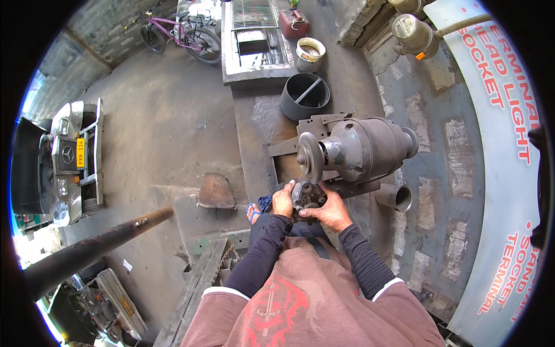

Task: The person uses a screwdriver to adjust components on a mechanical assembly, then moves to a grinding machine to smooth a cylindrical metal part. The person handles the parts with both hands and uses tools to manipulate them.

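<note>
Both my hands grip a grey, greasy metal machine part (309, 195) with holes and raised bosses, close in front of my body. My left hand (283, 200) wraps its left side. Around the right side goes my right hand (332, 212), its thumb lying across the lower edge. Just beyond the part stands a bench grinder (373, 149), with a round grinding wheel (311, 158) at its left end. The part is close below this wheel; whether they touch I cannot tell. A second, smaller wheel (411, 143) sits on the grinder's right end.
A metal frame (280, 148) carries the grinder. Beside it lies a short pipe (395, 198); beyond stand a dark round bin (304, 96), a bucket (310, 53) and a red jerrycan (293, 23). At left are a thick pole (104, 243), a parked truck (70, 162) and a pink bicycle (182, 33).
</note>
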Demonstrator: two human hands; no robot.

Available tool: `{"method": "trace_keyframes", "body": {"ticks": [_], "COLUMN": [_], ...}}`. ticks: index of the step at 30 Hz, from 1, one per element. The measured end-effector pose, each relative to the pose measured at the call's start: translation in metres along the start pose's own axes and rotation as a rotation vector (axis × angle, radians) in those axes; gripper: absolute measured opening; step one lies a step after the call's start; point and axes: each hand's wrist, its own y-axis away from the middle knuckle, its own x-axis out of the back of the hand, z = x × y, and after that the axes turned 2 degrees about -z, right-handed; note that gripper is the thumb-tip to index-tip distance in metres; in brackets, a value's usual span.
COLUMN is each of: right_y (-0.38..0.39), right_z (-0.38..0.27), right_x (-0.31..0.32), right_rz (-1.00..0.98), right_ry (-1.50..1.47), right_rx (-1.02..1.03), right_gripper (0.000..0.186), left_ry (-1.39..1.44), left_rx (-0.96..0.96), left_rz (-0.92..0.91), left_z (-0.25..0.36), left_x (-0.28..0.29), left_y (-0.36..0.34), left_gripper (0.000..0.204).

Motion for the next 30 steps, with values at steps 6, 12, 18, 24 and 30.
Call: {"method": "trace_keyframes", "body": {"ticks": [6, 12, 18, 24, 30], "right_y": [0.012, 0.019, 0.007, 0.021, 0.008], "right_z": [-0.008, -0.013, -0.030, -0.042, 0.015], "right_x": [0.008, 0.001, -0.003, -0.013, -0.017], "right_rz": [0.012, 0.045, 0.047, -0.046, 0.009], "right_ry": [-0.288, -0.562, -0.403, -0.594, -0.515], "right_rx": [0.006, -0.001, 0.104, 0.074, 0.015], "right_gripper": [0.109, 0.096, 0.080, 0.086, 0.093], "left_ry": [0.096, 0.365, 0.507, -0.653, -0.374], "left_rx": [-0.151, 0.104, 0.097, -0.820, -0.596], "left_rz": [-0.088, -0.159, -0.144, -0.007, 0.047], "left_z": [0.013, 0.009, 0.006, -0.040, -0.053], "left_x": [-0.002, -0.007, 0.000, 0.025, 0.018], "left_y": [0.015, 0.011, 0.012, -0.008, -0.004], "left_gripper": [0.040, 0.040, 0.041, 0.029, 0.031]}}
